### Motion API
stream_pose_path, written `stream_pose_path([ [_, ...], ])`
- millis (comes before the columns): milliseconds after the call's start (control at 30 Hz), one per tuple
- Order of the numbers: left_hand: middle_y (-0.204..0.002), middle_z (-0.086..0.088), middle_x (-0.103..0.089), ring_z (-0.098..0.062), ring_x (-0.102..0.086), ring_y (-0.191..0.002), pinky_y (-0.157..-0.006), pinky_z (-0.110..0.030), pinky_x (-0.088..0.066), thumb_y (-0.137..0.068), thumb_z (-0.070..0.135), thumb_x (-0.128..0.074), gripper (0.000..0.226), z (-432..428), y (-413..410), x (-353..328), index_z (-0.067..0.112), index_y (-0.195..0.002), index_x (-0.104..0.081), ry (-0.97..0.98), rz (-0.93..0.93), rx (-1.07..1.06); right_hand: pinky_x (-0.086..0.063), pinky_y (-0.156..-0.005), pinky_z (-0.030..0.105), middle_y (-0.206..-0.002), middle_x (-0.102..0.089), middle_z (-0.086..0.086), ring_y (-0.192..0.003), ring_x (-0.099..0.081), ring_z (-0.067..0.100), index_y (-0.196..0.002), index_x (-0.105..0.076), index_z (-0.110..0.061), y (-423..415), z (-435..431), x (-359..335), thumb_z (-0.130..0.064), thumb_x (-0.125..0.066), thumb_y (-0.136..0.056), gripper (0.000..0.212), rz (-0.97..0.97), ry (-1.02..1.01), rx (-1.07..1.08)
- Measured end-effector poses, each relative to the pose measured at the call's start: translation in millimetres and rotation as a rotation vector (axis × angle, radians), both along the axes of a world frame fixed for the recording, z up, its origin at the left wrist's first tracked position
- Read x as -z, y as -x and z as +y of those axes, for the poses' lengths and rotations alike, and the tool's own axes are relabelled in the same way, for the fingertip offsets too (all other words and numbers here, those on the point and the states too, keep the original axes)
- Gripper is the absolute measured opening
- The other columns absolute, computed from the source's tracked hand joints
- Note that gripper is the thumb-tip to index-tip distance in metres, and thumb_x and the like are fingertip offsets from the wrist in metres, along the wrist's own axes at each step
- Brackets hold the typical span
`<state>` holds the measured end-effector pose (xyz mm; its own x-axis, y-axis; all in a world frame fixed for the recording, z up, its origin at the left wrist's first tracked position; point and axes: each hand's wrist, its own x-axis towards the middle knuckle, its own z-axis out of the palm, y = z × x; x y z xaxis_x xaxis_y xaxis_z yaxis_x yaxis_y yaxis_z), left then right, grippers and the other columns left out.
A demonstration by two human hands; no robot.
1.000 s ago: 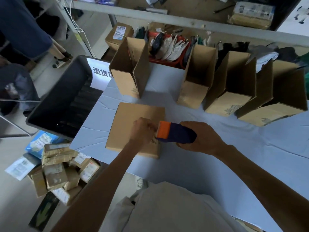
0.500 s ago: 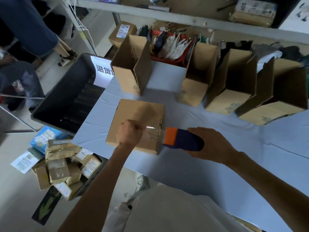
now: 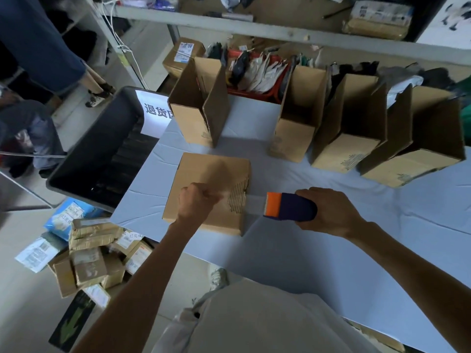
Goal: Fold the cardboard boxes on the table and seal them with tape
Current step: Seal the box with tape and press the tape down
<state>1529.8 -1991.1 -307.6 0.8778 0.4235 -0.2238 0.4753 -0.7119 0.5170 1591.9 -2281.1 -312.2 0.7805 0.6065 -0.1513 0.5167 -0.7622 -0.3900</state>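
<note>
Taping shut the closed box right under the hands.

The left hand (image 3: 197, 201) is clenched on top of the box (image 3: 204, 169), seemingly pinning the tape (image 3: 254, 201) by its end. The right hand (image 3: 328, 212) grips the tape dispenser (image 3: 290, 207) just off the box's right edge, with the clear strip stretched between them. Sealing looks midway: next the strip wants pressing down over that edge, then cutting. Four open boxes (image 3: 201, 108) wait beyond the hands.

Now, tape dispenser (image 3: 290, 207) in the right hand (image 3: 328, 212) off the flat box (image 3: 211, 171), farther from the left hand (image 3: 196, 200).
</note>
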Motion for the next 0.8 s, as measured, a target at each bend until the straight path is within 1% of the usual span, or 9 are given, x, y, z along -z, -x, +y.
stream_pose_path([
  [100, -0.079, -0.018, -0.070, -0.034, -0.052, -0.066, -0.062, -0.032, -0.040, -0.078, 0.039, -0.074, 0.035, 1, -2, 10, 0.003, -0.077, -0.072, -0.076, 0.014, 0.039, -0.044, -0.058, 0.019, -0.072, -0.055, -0.011, -0.065, -0.054, 0.007, -0.093, -0.057, -0.027, -3, 2, 4, -0.039, -0.075, -0.065, 0.035, 0.001, 0.008, 0.007],
  [167, -0.077, -0.017, -0.069, -0.038, -0.057, -0.071, -0.062, -0.032, -0.038, -0.080, 0.041, -0.070, 0.036, -1, -3, 13, 0.006, -0.076, -0.070, -0.126, 0.022, 0.054, -0.047, -0.060, 0.023, -0.073, -0.056, -0.010, -0.066, -0.055, 0.009, -0.093, -0.057, -0.026, -4, 5, 7, -0.038, -0.075, -0.065, 0.035, 0.017, 0.021, 0.004],
  [300, -0.098, -0.010, -0.068, -0.032, -0.060, -0.090, -0.073, -0.033, -0.035, -0.087, 0.043, -0.062, 0.036, -5, -2, 19, 0.011, -0.102, -0.060, -0.241, 0.067, 0.129, -0.051, -0.062, 0.026, -0.076, -0.058, -0.007, -0.067, -0.057, 0.011, -0.095, -0.056, -0.025, -5, 7, 12, -0.037, -0.075, -0.066, 0.036, 0.024, 0.037, -0.005],
  [400, -0.106, -0.015, -0.064, -0.037, -0.061, -0.094, -0.079, -0.041, -0.043, -0.084, 0.045, -0.065, 0.062, -1, 2, 22, 0.010, -0.127, -0.038, -0.244, 0.074, 0.081, -0.053, -0.064, 0.028, -0.076, -0.059, -0.007, -0.067, -0.058, 0.011, -0.097, -0.057, -0.025, -7, 8, 13, -0.038, -0.074, -0.066, 0.038, 0.007, 0.055, -0.022],
  [467, -0.107, -0.017, -0.061, -0.039, -0.060, -0.093, -0.078, -0.044, -0.046, -0.077, 0.039, -0.075, 0.070, 5, 1, 26, 0.009, -0.127, -0.036, -0.176, -0.004, 0.022, -0.052, -0.064, 0.028, -0.077, -0.059, -0.007, -0.068, -0.058, 0.011, -0.098, -0.057, -0.025, -9, 9, 16, -0.039, -0.074, -0.065, 0.039, 0.009, 0.055, -0.024],
  [600, -0.111, -0.012, -0.056, -0.033, -0.058, -0.091, -0.074, -0.035, -0.044, -0.079, 0.010, -0.068, 0.036, -12, 2, 31, 0.009, -0.115, -0.060, -0.106, -0.161, 0.270, -0.051, -0.063, 0.024, -0.077, -0.058, -0.009, -0.068, -0.058, 0.009, -0.100, -0.057, -0.027, -12, 19, 22, -0.044, -0.072, -0.065, 0.041, 0.029, 0.107, -0.077],
  [667, -0.109, -0.002, -0.057, -0.022, -0.058, -0.088, -0.074, -0.030, -0.048, -0.081, 0.013, -0.067, 0.023, -21, 4, 35, 0.017, -0.103, -0.067, 0.004, -0.155, 0.290, -0.050, -0.062, 0.023, -0.076, -0.059, -0.011, -0.070, -0.058, 0.008, -0.096, -0.058, -0.028, -14, 27, 23, -0.042, -0.072, -0.064, 0.038, 0.070, 0.114, -0.082],
  [733, -0.109, 0.003, -0.057, -0.016, -0.058, -0.088, -0.077, -0.028, -0.051, -0.080, 0.019, -0.071, 0.020, -21, 5, 42, 0.021, -0.100, -0.068, 0.144, -0.169, 0.225, -0.042, -0.059, 0.018, -0.073, -0.058, -0.013, -0.070, -0.056, 0.007, -0.088, -0.057, -0.029, -15, 37, 22, -0.039, -0.073, -0.063, 0.032, 0.108, 0.139, -0.070],
  [800, -0.110, 0.004, -0.057, -0.012, -0.055, -0.088, -0.077, -0.025, -0.050, -0.079, 0.020, -0.072, 0.021, -19, 5, 47, 0.022, -0.100, -0.069, 0.171, -0.182, 0.191, -0.037, -0.058, 0.019, -0.073, -0.056, -0.014, -0.070, -0.055, 0.007, -0.086, -0.055, -0.029, -14, 46, 21, -0.038, -0.072, -0.063, 0.030, 0.123, 0.185, -0.065],
])
